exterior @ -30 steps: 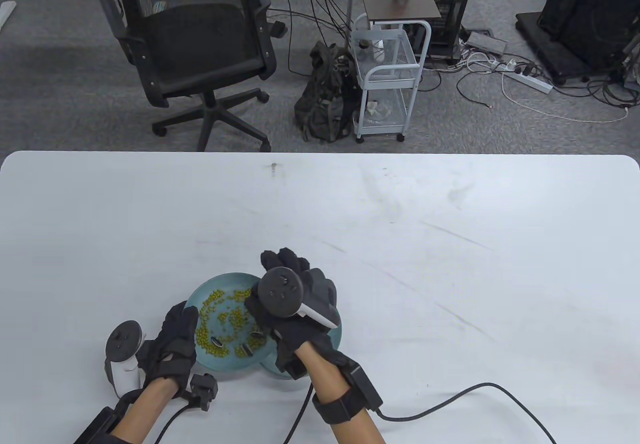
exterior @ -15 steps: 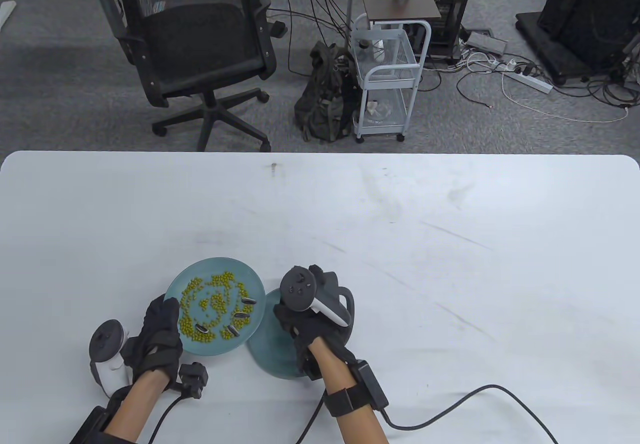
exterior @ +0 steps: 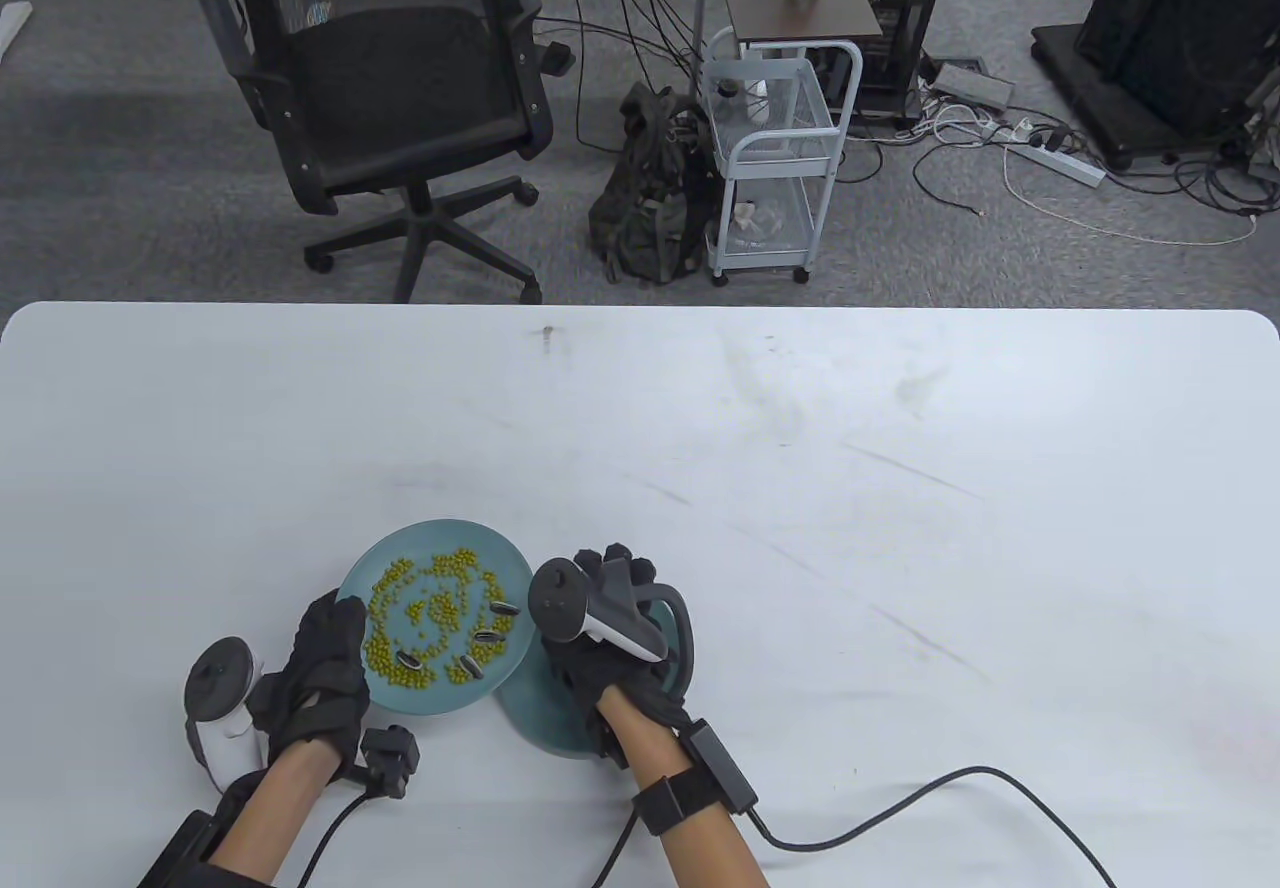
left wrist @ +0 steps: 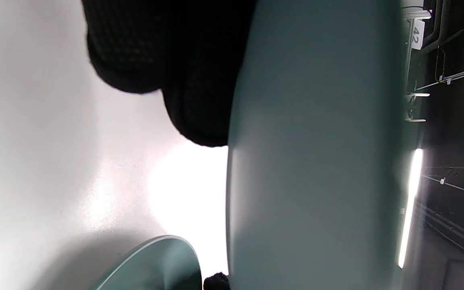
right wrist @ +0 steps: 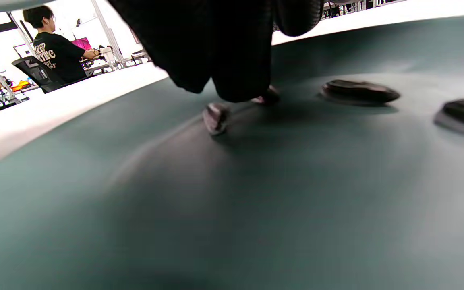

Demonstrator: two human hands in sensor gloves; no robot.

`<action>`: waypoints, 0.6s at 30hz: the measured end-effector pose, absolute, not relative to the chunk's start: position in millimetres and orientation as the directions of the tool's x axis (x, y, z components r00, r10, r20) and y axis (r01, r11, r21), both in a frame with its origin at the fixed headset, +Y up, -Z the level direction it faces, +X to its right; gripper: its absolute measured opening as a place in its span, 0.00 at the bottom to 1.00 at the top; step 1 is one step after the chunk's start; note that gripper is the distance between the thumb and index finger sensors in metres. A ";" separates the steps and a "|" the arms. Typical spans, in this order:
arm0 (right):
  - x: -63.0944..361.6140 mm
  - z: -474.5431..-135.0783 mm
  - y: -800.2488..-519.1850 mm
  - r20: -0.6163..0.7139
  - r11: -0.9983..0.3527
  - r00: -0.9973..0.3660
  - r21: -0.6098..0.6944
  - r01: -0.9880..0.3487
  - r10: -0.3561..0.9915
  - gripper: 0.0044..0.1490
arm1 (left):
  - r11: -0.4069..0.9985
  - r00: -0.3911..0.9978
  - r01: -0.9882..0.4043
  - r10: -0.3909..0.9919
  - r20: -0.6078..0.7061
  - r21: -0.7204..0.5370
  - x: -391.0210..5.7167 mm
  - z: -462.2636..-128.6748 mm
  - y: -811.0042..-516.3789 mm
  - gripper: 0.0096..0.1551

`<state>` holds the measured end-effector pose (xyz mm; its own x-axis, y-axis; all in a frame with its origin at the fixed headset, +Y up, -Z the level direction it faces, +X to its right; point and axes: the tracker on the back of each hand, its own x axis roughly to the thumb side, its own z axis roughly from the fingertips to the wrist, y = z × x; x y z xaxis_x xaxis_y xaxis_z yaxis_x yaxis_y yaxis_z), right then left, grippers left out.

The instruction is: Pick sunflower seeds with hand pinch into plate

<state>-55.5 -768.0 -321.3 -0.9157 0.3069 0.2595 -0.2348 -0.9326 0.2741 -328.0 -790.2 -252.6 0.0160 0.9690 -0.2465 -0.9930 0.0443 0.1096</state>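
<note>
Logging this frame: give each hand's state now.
Left hand: grips the bean plate by its rim.
Right hand: over the second plate; grip cannot be told.

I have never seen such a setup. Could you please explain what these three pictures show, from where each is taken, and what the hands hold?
These are a person's two hands in black sensor gloves, each with a tracker strapped on its back. The table view looks down on a white table; the other two pictures come from cameras on the wrists. The left hand grips the edge of a teal plate that carries green beans and a few striped sunflower seeds. The right hand is over a second teal plate. In the right wrist view, its fingers reach down among dark seeds lying on that plate; whether they pinch one is unclear.
</note>
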 end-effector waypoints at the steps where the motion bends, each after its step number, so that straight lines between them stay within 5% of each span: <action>1: -54.6 -321.3 -767.3 0.255 -0.932 -0.915 0.271 -0.243 0.313 0.22 | 0.044 0.016 -0.993 0.969 -0.246 0.109 -328.1 -252.8 -790.5 0.25; 18: -40.2 -324.3 -756.3 0.191 -0.904 -0.897 0.248 -0.349 0.399 0.23 | 0.039 0.013 -0.994 0.969 -0.249 0.103 -326.7 -253.3 -791.7 0.25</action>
<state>-40.2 -756.3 -324.3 -0.8968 0.3989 0.1914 -0.3491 -0.9037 0.2477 -326.7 -791.7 -253.3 0.0125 0.9685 -0.2487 -0.9939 0.0393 0.1028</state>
